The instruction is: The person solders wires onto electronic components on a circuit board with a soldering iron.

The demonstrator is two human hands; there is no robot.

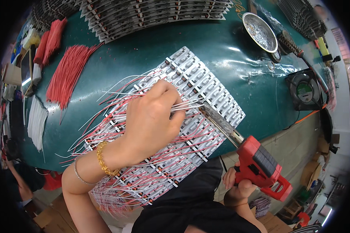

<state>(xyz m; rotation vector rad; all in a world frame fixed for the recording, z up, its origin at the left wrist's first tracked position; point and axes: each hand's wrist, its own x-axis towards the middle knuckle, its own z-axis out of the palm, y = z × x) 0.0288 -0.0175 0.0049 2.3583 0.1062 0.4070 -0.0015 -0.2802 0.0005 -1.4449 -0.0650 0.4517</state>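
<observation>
Right hand [239, 185] is gripping the red soldering gun [260, 167] near right, its long tip running up-left to the wire ends. Left hand [153, 120] is pinching white wires [188, 105] at that tip, lying over the panel of strip boards [206, 89]. Farther on the desk [144, 50]: red wire bundle [68, 73] far left, metal bowl [259, 32] far right.

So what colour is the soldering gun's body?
Red, with a dark panel, on the soldering gun in the right hand; head view.

Red soldering gun [260, 165], red-and-white wires [116, 116], green table [182, 42].
</observation>
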